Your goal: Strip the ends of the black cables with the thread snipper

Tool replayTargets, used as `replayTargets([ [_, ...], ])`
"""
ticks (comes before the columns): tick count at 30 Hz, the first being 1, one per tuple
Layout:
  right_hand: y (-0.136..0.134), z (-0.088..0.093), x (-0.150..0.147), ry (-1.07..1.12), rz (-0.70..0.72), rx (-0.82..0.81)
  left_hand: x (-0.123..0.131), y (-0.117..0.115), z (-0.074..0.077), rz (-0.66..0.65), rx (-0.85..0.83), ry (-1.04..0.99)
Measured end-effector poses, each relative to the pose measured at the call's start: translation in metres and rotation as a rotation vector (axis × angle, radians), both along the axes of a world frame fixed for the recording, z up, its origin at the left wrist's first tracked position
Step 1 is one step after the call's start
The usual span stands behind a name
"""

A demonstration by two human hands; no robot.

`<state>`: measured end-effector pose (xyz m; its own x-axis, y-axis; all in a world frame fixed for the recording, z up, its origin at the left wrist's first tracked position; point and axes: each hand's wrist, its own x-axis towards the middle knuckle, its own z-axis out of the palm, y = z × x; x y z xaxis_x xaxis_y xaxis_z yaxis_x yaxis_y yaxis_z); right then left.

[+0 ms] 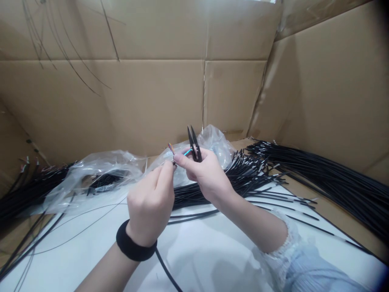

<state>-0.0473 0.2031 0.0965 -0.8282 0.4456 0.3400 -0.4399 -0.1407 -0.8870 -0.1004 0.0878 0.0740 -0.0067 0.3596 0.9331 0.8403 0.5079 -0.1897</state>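
My left hand, with a black band at the wrist, is closed round the end of a black cable. The cable hangs out below the hand toward the front. Thin coloured wires fan out above its fingertips, orange and purple among them. My right hand holds small black snips, their blades pointing up and slightly apart. Its thumb and finger meet the left fingertips at the wires. A light-blue strand runs between the right thumb and the snips.
Many black cables lie behind my hands, with another bundle at the right and one at the left. Clear plastic bags rest among them. Cardboard walls enclose the white work surface.
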Motion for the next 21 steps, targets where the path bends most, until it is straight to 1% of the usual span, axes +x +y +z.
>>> replayTargets([
  [3,-0.003,-0.004,-0.002,0.02,0.097,-0.13,0.002,-0.001,0.005,-0.055,0.045,-0.149],
  [5,-0.006,-0.006,-0.002,0.062,0.134,-0.158,0.006,-0.002,0.011,-0.118,0.071,-0.317],
  [10,-0.012,-0.008,-0.001,0.144,0.116,-0.162,0.015,-0.008,0.024,-0.329,0.107,-0.825],
  [13,-0.013,-0.009,-0.002,0.176,0.111,-0.172,0.016,-0.01,0.029,-0.462,0.142,-1.042],
  [18,-0.008,-0.007,-0.002,0.184,0.148,-0.123,0.013,-0.01,0.032,-0.699,0.135,-1.29],
  [21,-0.002,-0.004,0.0,0.153,0.105,0.005,0.009,-0.009,0.034,-0.857,0.091,-1.481],
])
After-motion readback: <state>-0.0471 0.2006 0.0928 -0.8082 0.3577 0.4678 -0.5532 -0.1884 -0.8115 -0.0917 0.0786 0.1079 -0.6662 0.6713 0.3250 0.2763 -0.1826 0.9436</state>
